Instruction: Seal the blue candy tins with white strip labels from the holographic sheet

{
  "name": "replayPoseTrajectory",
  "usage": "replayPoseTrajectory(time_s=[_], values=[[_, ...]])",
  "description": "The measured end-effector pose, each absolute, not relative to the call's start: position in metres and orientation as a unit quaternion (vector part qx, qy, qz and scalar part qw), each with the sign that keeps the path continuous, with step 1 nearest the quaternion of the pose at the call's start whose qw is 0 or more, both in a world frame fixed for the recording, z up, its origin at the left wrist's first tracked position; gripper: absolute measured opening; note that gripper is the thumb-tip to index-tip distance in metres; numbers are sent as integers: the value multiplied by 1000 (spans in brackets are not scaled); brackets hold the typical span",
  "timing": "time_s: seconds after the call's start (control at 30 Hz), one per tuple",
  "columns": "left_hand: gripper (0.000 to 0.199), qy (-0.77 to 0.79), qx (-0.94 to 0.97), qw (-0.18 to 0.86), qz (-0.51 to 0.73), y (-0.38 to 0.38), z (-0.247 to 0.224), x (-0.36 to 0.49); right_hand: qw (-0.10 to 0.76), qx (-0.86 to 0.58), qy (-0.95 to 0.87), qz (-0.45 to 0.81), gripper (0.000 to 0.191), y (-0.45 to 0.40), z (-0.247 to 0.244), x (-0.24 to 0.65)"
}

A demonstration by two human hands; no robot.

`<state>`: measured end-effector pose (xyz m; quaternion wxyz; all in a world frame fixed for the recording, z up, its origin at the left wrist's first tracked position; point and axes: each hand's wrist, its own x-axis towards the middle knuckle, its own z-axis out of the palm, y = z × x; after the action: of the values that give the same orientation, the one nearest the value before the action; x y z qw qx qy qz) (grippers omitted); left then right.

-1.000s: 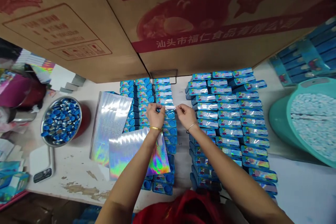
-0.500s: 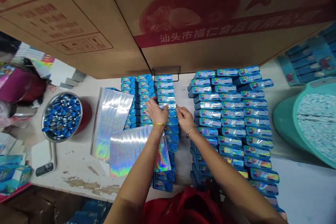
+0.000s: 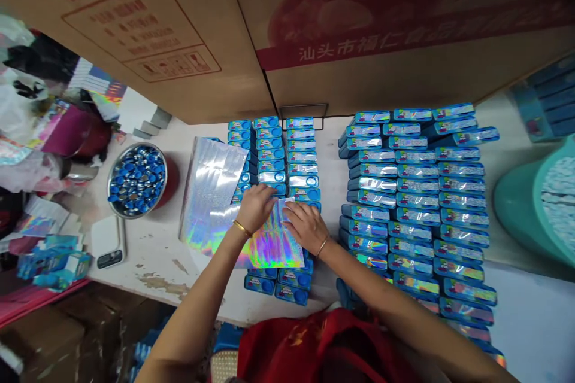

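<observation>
A shiny holographic sheet (image 3: 269, 239) lies across the middle rows of small blue boxes (image 3: 302, 156). At its upper edge my left hand (image 3: 255, 208) is closed, with the fingertips pinched on the sheet. My right hand (image 3: 308, 226) rests on the sheet's upper right corner, fingers bent but apart. Beneath my left forearm, a second holographic sheet (image 3: 214, 173) lies partly under the first one. The boxes above my hands show round blue recesses on top. To the right stand more rows of blue boxes (image 3: 415, 185) with shiny strips on their tops.
Large cardboard cartons (image 3: 179, 24) stand along the back. On the left are a metal bowl (image 3: 137, 181) of blue caps and a white phone-like device (image 3: 108, 242). A teal bucket (image 3: 516, 209) of small pieces stands at the right.
Both hands have moved from the box tops down onto the upper edge of the front sheet. That sheet has shifted over the boxes. The whole view has swung to the left.
</observation>
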<state>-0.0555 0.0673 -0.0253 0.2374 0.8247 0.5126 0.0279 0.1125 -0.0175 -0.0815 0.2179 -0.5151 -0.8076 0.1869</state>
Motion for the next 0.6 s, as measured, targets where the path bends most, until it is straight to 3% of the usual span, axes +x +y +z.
replayPoseTrajectory(time_s=[0.17,0.37,0.5,0.6], values=[[23,492,860,118,-74,48,-29,-41,243,-524,-800,163,26,-18,-86,112],[21,467,883,38,-31,38,-35,-40,254,-533,-790,168,23,-16,-86,108],[16,465,884,44,27,24,-40,-44,247,-538,-783,191,23,-17,-81,108],[10,474,868,118,86,8,-33,-47,237,-535,-781,218,22,-19,-74,111]])
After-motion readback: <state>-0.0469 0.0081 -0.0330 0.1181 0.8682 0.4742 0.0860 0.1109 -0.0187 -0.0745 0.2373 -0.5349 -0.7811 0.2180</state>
